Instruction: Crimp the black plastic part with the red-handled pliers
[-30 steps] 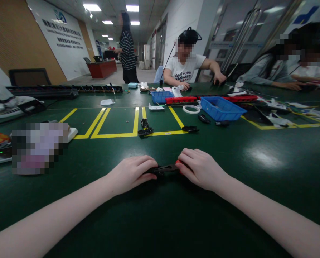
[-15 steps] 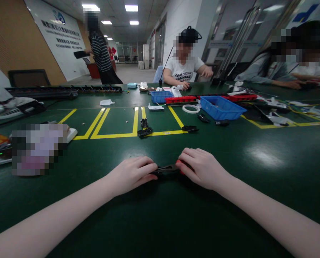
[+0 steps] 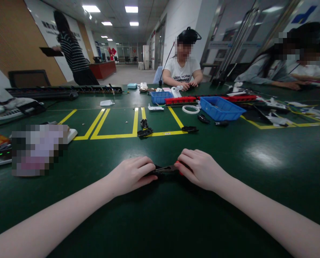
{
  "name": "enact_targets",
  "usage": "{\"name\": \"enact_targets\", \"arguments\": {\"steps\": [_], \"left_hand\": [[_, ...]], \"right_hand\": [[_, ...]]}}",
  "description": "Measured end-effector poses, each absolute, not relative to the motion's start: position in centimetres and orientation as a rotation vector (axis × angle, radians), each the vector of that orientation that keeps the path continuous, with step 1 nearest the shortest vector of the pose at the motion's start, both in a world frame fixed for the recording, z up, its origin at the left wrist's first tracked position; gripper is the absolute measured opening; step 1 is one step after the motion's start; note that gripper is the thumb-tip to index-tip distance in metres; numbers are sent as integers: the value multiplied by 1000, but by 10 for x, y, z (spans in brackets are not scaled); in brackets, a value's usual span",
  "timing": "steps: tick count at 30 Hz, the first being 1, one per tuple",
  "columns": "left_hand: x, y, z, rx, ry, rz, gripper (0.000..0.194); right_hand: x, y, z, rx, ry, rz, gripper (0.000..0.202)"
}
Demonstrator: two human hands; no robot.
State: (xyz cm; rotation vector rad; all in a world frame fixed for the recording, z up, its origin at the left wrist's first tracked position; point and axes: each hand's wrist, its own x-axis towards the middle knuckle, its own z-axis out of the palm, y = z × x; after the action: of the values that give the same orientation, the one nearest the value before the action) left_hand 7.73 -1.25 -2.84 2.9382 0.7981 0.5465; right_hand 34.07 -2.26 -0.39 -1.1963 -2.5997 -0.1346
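Just above the dark green table, my right hand is closed around the red handles of a pair of pliers. The dark metal jaws point left, toward my left hand. Between its thumb and fingers my left hand pinches a small black part, mostly covered by the fingers and the jaws. The plier tips meet this part at the left fingertips; their exact grip on it is hidden. Further up the table lie similar black parts and another black piece by the yellow tape.
A blue bin and a smaller blue bin stand beyond my hands, near a white ring and a red strip. On the left lies a blurred-out packet. A co-worker sits opposite; others sit at right.
My hands and the pliers have barely moved. The co-worker opposite has brought a raised hand down to the table. A standing person in stripes has moved left.
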Motion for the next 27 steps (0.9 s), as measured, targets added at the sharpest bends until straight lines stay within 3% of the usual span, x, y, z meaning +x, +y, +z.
{"name": "enact_targets", "arguments": {"steps": [13,27], "left_hand": [[79,-11,-26,2733,983,411,54],[81,-12,-23,2547,1027,397,33]], "right_hand": [[339,-24,-6,-1188,-2632,-213,40],[344,-21,-8,-1219,-2613,-211,36]]}}
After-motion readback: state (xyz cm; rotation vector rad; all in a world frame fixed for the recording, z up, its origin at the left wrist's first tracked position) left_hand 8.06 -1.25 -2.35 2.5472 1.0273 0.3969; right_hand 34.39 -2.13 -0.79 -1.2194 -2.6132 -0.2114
